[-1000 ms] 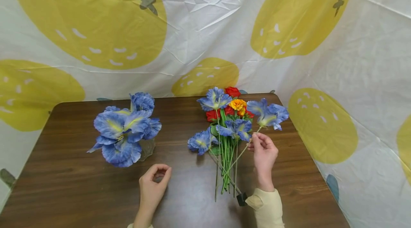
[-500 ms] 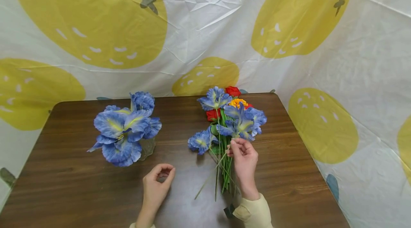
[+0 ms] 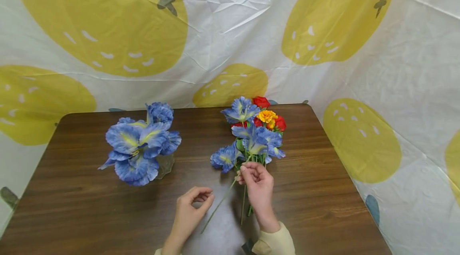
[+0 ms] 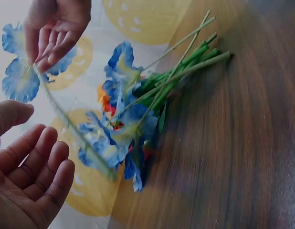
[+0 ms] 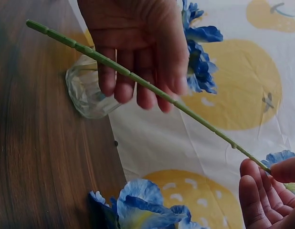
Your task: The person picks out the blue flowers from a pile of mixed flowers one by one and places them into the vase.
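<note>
My right hand (image 3: 259,189) pinches the thin green stem (image 5: 147,86) of a blue iris (image 3: 251,141) just below its bloom, and the stem slants down to the left. Beside the stem's lower part is my left hand (image 3: 190,211), its fingers loosely curved and nothing in them. In the right wrist view the stem passes in front of the left hand's fingers (image 5: 123,81). Under and behind the held iris lies a bunch of flowers: blue irises (image 3: 225,158), red roses (image 3: 260,102) and an orange flower (image 3: 267,116). The right hand covers part of their stems.
On the left of the brown wooden table (image 3: 90,215) stands a clear glass vase (image 3: 166,166) filled with large blue irises (image 3: 138,143). A white cloth (image 3: 233,39) printed with yellow fruit hangs behind the table and to its right.
My right hand has carried the iris left and toward me from the bunch's right side, its stem swinging round to point down-left. My left hand has shifted right, toward the stem.
</note>
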### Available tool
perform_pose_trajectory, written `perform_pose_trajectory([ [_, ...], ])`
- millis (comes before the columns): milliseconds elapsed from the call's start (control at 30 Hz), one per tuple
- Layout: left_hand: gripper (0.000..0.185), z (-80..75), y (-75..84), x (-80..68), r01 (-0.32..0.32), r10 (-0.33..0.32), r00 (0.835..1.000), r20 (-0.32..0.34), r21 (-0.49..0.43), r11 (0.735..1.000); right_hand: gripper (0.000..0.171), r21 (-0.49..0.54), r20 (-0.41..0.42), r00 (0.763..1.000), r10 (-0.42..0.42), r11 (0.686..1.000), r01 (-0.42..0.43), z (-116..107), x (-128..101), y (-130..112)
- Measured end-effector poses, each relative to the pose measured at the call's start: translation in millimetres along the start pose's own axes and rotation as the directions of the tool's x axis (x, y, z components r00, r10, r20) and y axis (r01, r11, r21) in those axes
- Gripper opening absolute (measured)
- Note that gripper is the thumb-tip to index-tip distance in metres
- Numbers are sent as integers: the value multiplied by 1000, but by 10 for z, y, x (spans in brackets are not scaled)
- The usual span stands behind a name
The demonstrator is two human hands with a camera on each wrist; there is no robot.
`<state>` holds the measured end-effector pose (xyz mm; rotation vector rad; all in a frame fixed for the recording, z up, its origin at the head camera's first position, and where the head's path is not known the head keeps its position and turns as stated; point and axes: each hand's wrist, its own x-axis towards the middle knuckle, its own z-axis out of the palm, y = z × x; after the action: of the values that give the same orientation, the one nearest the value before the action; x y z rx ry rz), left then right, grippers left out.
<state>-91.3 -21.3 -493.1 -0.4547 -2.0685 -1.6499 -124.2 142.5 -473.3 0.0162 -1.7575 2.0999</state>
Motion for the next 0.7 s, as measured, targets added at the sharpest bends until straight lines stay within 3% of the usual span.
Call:
perform_pose_trajectory([
  [233, 21, 50, 51, -11, -9, 9, 999, 43, -7, 1000, 12, -19, 10, 1000, 15, 1000, -15, 25, -30, -15],
  [700, 18, 53, 79, -13, -21, 21, 997, 68, -6, 1000, 12, -12, 17, 1000, -3, 1000, 3, 40, -36, -24],
])
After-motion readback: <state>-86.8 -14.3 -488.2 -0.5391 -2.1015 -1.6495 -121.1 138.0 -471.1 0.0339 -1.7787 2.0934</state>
